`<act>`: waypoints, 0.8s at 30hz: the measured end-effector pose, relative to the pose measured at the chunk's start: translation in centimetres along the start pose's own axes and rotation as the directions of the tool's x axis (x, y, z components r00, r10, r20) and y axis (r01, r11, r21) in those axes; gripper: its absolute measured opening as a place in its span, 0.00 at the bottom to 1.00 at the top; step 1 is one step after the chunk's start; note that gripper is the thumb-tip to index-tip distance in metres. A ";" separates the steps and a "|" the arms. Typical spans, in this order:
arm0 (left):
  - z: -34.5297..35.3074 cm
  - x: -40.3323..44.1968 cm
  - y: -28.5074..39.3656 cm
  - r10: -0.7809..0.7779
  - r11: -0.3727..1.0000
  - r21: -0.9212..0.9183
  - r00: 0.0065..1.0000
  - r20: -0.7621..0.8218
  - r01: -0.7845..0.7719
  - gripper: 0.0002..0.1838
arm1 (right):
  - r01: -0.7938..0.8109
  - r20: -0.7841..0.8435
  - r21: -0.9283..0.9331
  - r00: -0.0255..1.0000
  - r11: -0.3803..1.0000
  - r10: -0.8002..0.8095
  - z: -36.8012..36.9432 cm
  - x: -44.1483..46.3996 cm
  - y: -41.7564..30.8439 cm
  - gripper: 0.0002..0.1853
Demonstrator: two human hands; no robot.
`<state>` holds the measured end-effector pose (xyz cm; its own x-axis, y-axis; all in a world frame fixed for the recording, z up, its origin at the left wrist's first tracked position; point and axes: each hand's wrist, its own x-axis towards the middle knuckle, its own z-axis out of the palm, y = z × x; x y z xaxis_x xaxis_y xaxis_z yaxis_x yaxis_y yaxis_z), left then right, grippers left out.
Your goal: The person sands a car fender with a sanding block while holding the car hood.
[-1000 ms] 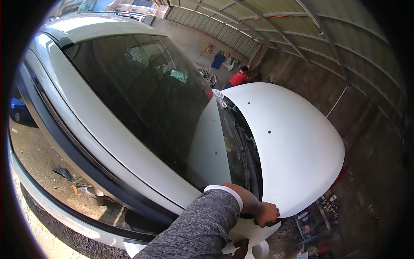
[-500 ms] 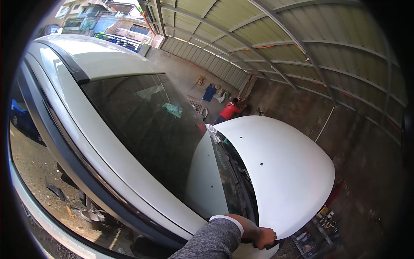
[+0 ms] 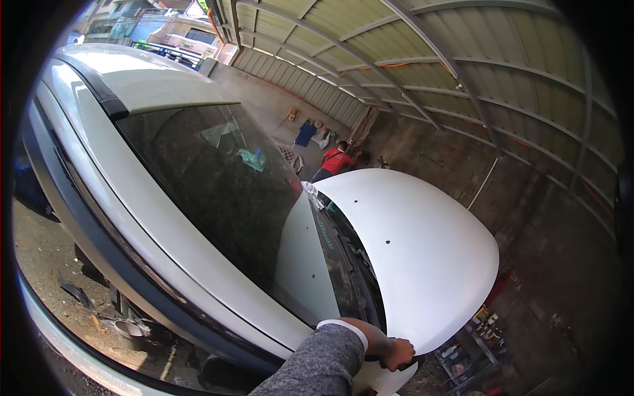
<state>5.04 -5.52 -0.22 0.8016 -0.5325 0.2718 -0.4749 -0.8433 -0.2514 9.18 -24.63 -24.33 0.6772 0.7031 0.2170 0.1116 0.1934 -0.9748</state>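
My left hand [image 3: 399, 355], at the end of a grey sleeve with a white cuff, is closed in a fist at the lower corner of the raised white hood [image 3: 439, 257]. Something dark shows beneath the fingers, too hidden to identify. Below the wrist is a white body panel [image 3: 386, 379]. Beside my forearm stand the dusty windshield [image 3: 211, 191] and the white pillar [image 3: 172, 218] of the car. My right hand is out of view.
Beyond the hood, a person in a red top [image 3: 335, 160] bends near the wall. A white cloth [image 3: 310, 189] lies at the hood's far corner. Tools and bottles [image 3: 459, 356] stand at lower right. A metal bowl [image 3: 129, 329] sits on the ground at left.
The view has shifted, showing more of the car roof and the street. My left hand stays closed at the hood's corner. A second hand, visible low in the earliest frame, has left view.
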 end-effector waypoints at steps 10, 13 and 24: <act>0.0 -0.7 0.2 -0.035 0.999 -0.034 0.999 -0.031 0.034 0.17 | -0.072 0.001 -0.024 0.997 0.997 0.072 3.1 0.5 -3.0 0.26; -0.6 -1.2 0.2 -0.020 0.999 -0.049 0.999 -0.044 0.018 0.16 | -0.124 -0.033 0.002 0.992 0.992 0.124 4.4 -1.1 -2.7 0.27; -2.2 -2.2 0.2 0.010 0.994 -0.110 0.999 -0.043 -0.015 0.20 | -0.166 -0.220 0.016 0.961 0.986 0.165 7.0 -8.1 -1.1 0.34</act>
<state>2.42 -4.72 1.14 0.7802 -0.5437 0.3094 -0.5239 -0.8382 -0.1517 -1.55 -25.71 -24.63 0.8293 0.5576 0.0360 -0.0138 0.0849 -0.9963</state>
